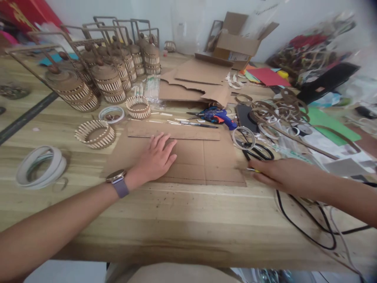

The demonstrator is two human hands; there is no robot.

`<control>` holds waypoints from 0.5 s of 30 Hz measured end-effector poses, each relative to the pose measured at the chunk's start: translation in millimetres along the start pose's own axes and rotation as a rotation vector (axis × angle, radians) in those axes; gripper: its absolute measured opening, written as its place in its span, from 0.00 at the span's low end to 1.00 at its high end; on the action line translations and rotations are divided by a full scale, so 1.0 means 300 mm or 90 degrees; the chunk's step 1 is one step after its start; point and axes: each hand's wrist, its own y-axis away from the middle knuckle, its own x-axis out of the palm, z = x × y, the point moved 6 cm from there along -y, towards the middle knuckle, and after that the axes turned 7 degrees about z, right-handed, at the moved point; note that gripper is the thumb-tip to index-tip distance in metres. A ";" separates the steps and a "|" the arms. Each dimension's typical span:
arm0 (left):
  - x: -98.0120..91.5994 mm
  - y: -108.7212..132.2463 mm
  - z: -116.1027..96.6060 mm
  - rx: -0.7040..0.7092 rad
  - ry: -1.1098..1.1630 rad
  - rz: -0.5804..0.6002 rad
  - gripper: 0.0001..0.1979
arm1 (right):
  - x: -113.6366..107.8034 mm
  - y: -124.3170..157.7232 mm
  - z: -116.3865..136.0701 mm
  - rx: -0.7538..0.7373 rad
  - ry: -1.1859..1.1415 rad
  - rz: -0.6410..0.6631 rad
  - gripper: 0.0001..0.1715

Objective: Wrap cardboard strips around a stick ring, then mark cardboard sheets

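My left hand [159, 157] lies open, palm down and fingers spread, on a flat cardboard sheet [188, 159] in the middle of the tabletop [176, 224], its fingertips over the lower edge of a long cardboard strip [191, 133] that lies along the sheet's far side. My right hand [277, 175] is closed around a slim metal-tipped tool [251, 169] with a bit of yellow showing; its tip is at the sheet's right edge, and I can't tell whether it touches. A pen [198, 124] lies just beyond the strip, with a blue glue gun [226, 118] behind it to the right. Farther left I have two slatted rings, one nearer me [96, 135] and one beyond it [138, 111], and behind them stands a cluster of slatted lanterns [107, 84] with tall handles. Thick white rings [38, 167] sit at the far left, and a black cable [306, 238] loops below my right forearm
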 end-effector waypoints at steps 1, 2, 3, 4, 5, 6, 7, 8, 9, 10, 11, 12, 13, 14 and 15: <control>-0.001 -0.001 0.009 -0.005 0.023 -0.006 0.24 | -0.023 -0.022 0.052 -0.055 -0.011 0.038 0.16; -0.001 -0.002 0.019 -0.010 0.052 -0.013 0.24 | -0.047 -0.043 0.108 -0.101 -0.015 0.068 0.16; -0.003 -0.003 0.030 -0.015 0.086 -0.020 0.24 | -0.075 -0.067 0.163 -0.129 -0.009 0.078 0.16; -0.006 -0.004 0.041 -0.021 0.124 -0.029 0.23 | -0.102 -0.090 0.226 -0.165 -0.003 0.078 0.16; -0.010 -0.003 0.051 -0.025 0.162 -0.040 0.23 | -0.126 -0.112 0.291 -0.200 0.003 0.074 0.16; -0.016 -0.002 0.059 -0.029 0.195 -0.054 0.22 | -0.142 -0.134 0.358 -0.237 0.009 0.080 0.16; -0.023 -0.001 0.066 -0.030 0.222 -0.067 0.22 | -0.156 -0.156 0.416 -0.248 0.012 0.082 0.16; -0.028 0.000 0.070 -0.031 0.242 -0.078 0.21 | -0.167 -0.176 0.470 -0.263 0.016 0.082 0.16; -0.033 0.001 0.073 -0.031 0.255 -0.086 0.20 | -0.175 -0.192 0.520 -0.279 0.024 0.082 0.17; -0.037 0.001 0.074 -0.031 0.263 -0.090 0.20 | -0.184 -0.206 0.561 -0.291 0.030 0.077 0.17; -0.038 0.000 0.075 -0.030 0.266 -0.091 0.19 | -0.190 -0.217 0.593 -0.301 0.036 0.075 0.18; -0.039 -0.001 0.075 -0.029 0.268 -0.090 0.19 | -0.194 -0.226 0.616 -0.309 0.041 0.073 0.18; -0.038 -0.002 0.074 -0.028 0.269 -0.089 0.19 | -0.198 -0.232 0.632 -0.313 0.043 0.071 0.17; -0.037 -0.003 0.074 -0.026 0.268 -0.088 0.19 | -0.201 -0.236 0.641 -0.315 0.044 0.070 0.17; -0.035 -0.004 0.073 -0.024 0.266 -0.086 0.20 | -0.202 -0.239 0.646 -0.315 0.044 0.070 0.17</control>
